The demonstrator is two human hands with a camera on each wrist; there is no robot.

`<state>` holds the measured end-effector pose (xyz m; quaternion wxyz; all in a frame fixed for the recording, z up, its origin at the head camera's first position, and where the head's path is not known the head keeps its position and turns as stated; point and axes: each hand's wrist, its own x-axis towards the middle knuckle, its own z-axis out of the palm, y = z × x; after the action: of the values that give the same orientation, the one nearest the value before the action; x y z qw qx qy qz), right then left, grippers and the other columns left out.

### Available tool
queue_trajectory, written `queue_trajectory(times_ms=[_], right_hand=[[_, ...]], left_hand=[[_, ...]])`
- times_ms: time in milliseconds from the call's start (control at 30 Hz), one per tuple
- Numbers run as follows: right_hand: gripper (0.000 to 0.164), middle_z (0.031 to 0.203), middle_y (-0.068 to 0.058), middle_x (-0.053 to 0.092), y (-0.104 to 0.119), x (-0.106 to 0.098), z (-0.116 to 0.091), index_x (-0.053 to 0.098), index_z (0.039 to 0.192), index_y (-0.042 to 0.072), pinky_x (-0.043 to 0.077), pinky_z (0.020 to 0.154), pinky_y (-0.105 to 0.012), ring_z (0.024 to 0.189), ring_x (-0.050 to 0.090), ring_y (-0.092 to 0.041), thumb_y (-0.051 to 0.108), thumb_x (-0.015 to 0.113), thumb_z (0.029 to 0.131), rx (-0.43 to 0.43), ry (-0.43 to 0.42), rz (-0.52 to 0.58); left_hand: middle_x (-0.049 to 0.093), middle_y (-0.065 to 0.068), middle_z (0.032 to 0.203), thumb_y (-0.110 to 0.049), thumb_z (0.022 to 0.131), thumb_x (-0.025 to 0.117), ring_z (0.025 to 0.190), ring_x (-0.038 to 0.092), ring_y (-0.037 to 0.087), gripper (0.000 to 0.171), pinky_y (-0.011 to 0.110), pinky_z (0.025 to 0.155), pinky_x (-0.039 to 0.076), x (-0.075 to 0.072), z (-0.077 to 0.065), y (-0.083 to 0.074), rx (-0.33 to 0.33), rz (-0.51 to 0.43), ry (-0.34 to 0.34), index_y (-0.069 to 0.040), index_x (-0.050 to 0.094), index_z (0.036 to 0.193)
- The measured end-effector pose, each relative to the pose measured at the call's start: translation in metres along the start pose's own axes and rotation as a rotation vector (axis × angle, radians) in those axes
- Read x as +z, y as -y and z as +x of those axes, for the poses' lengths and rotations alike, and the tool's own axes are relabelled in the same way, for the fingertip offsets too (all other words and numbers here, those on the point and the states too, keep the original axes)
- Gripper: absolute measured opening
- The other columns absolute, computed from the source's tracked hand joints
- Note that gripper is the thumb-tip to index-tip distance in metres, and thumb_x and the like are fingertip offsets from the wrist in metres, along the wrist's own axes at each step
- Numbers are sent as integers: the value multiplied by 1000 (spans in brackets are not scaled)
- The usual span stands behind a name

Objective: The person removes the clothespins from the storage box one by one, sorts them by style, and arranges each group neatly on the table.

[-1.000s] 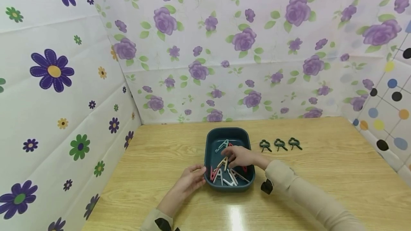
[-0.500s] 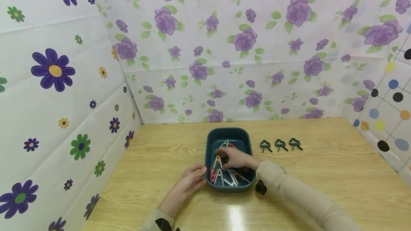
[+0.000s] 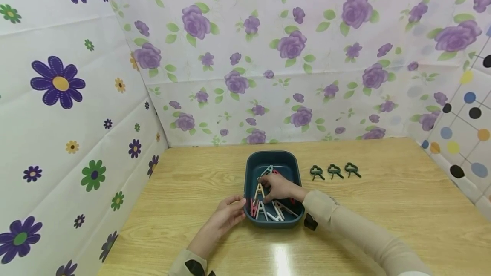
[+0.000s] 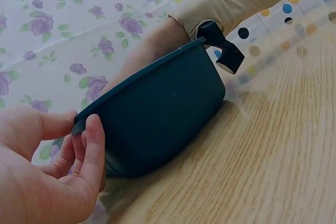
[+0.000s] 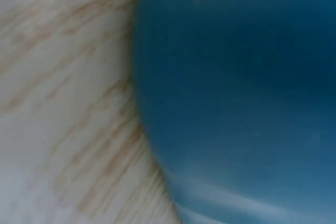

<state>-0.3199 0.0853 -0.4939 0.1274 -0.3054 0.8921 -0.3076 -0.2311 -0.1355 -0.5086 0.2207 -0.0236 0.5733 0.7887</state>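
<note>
A dark teal basin [image 3: 251,161] holds several clothespins. My left hand [image 3: 229,215] pinches its near left rim; in the left wrist view the thumb and fingers of the left hand [image 4: 58,166] close on the basin's edge [image 4: 157,114]. My right hand [image 3: 278,186] reaches inside, its index finger and thumb curled at a yellow clothespin [image 3: 259,190]. Below that clip lie a red clothespin [image 3: 253,208], a pale clothespin [image 3: 261,210] and a white clothespin [image 3: 274,216]. A light teal clothespin [image 3: 267,169] sits beyond the hand. The right wrist view has only the blurred basin wall [image 5: 236,103].
Three dark green clips [image 3: 334,171] stand in a row on the wooden table [image 3: 368,208], right of the basin. Flowered cloth [image 3: 238,54] hangs behind the table, and another patterned cloth [image 3: 88,131] covers the left side.
My right hand has shifted a little left inside the basin. The yellow clothespin moved left with it and turned more upright in the head view. My left hand stays on the rim.
</note>
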Motion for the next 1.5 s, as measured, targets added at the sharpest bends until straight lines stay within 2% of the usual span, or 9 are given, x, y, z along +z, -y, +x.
queue_trajectory(times_ms=[167,400,733,967,1333,1500], right_hand=[[64,111,-13,67,0,-4,-1,58,126,0,54,85,-35,98,65,-23,16,85,71,18,6,20],[60,104,-9,68,-3,-21,-7,61,123,2,55,78,-28,90,65,-16,18,85,71,15,-11,35],[59,107,-12,67,-11,-43,-26,58,125,-2,56,81,-25,95,67,-21,22,82,76,-97,-42,153],[67,115,-10,64,-19,-53,-37,51,134,-1,54,88,-27,104,64,-19,26,80,80,-127,-45,303],[69,128,-16,57,-35,-66,-61,43,141,5,52,95,-30,118,59,-30,26,76,84,-108,-11,457],[71,132,-20,53,-47,-74,-76,39,144,4,53,93,-29,122,52,-42,18,75,84,-89,17,593]], left_hand=[[60,-5,80,-13,95,60,70,59,5,13,17,66,53,-1,1,0,-5,7,-4,-8,53,106],[60,-5,79,-10,96,59,69,59,5,8,17,66,53,0,0,0,-9,-2,-2,-11,54,102],[60,-4,81,-11,96,58,70,58,5,7,17,66,52,1,-2,0,-8,2,-2,-10,54,101],[61,-4,80,-12,95,60,70,59,5,8,17,66,53,2,-1,0,-5,11,-14,-10,54,101],[60,-4,81,-12,95,60,70,59,5,10,17,66,52,3,0,-2,-20,-4,-12,-10,53,102],[60,-4,81,-12,95,60,70,59,6,12,17,65,52,2,0,-1,-24,-6,-17,-9,52,104]])
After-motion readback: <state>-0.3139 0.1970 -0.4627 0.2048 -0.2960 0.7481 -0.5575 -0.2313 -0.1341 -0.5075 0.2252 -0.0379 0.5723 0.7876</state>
